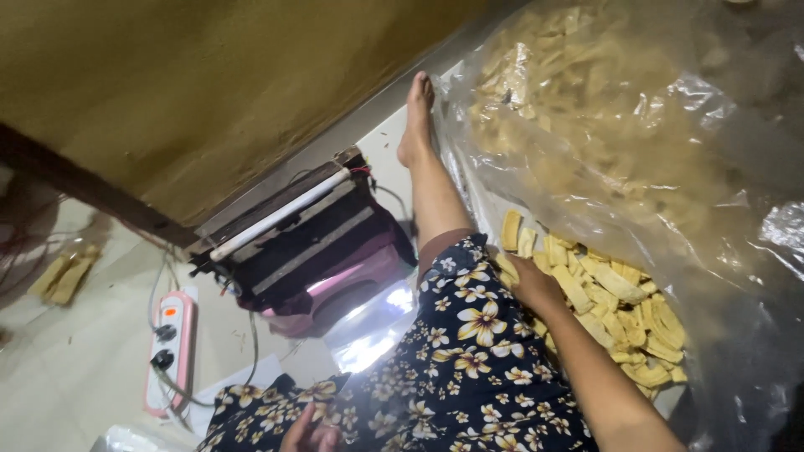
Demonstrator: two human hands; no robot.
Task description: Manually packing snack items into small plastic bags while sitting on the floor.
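My right hand (533, 285) reaches into a pile of yellow chip strips (620, 314) lying in the mouth of a large clear plastic bag (712, 167). Its fingers curl down into the strips and appear closed on a few of them. My left hand (308, 435) rests low on my lap against the dark floral dress (469, 360), cut off by the bottom edge of the view. Its fingers are bent, and whether it holds anything is hidden. My bare leg and foot (417, 117) stretch out along the bag's left side.
A heat sealer with a pink body and dark bars (310, 243) stands on the floor left of my leg. A pink-and-white power strip (172, 351) with plugged cables lies further left. A small packet of chips (63, 276) sits by the far left wall.
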